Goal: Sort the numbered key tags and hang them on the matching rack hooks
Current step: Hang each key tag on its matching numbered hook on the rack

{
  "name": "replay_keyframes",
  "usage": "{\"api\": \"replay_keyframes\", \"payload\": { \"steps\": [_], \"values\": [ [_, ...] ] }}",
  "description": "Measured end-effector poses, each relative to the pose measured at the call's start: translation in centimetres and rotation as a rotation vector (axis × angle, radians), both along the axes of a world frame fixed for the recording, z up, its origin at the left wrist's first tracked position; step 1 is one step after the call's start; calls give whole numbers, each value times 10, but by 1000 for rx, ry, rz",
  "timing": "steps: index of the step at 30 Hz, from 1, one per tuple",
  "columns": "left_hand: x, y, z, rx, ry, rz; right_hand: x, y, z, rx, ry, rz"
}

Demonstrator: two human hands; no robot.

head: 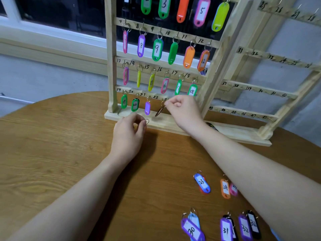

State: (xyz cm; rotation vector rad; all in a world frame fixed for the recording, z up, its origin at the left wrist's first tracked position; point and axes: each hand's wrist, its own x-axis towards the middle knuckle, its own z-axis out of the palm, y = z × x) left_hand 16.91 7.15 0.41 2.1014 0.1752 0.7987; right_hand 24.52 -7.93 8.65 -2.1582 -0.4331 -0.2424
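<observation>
My right hand [180, 108] is up at the bottom row of the wooden rack [111, 66], fingertips pinched on the ring of a dark tag [159, 111] that hangs tilted and blurred at the hook marked 22. My left hand [129, 134] hovers over the round table [52, 136] by the rack's base, fingers curled, pinching a small ring [147, 121]. Loose tags lie near my right forearm, among them blue 23 [202, 182] and orange 24 [225, 188].

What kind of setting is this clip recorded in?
Probably an indoor room set up for a tabletop sorting exercise, not a workshop: a round wooden table pushed near a window, holding a numbered wooden key rack and loose key tags.
</observation>
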Motion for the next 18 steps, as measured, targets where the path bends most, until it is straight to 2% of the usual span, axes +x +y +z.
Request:
{"api": "replay_keyframes", "payload": {
  "steps": [7, 18],
  "values": [
    [4, 3, -6, -53, -25, 3, 19, 21, -5, -112, -49, -130],
    [5, 2, -7, -16, -38, -10, 16, 21, -2, -92, -125, -152]
  ]
}}
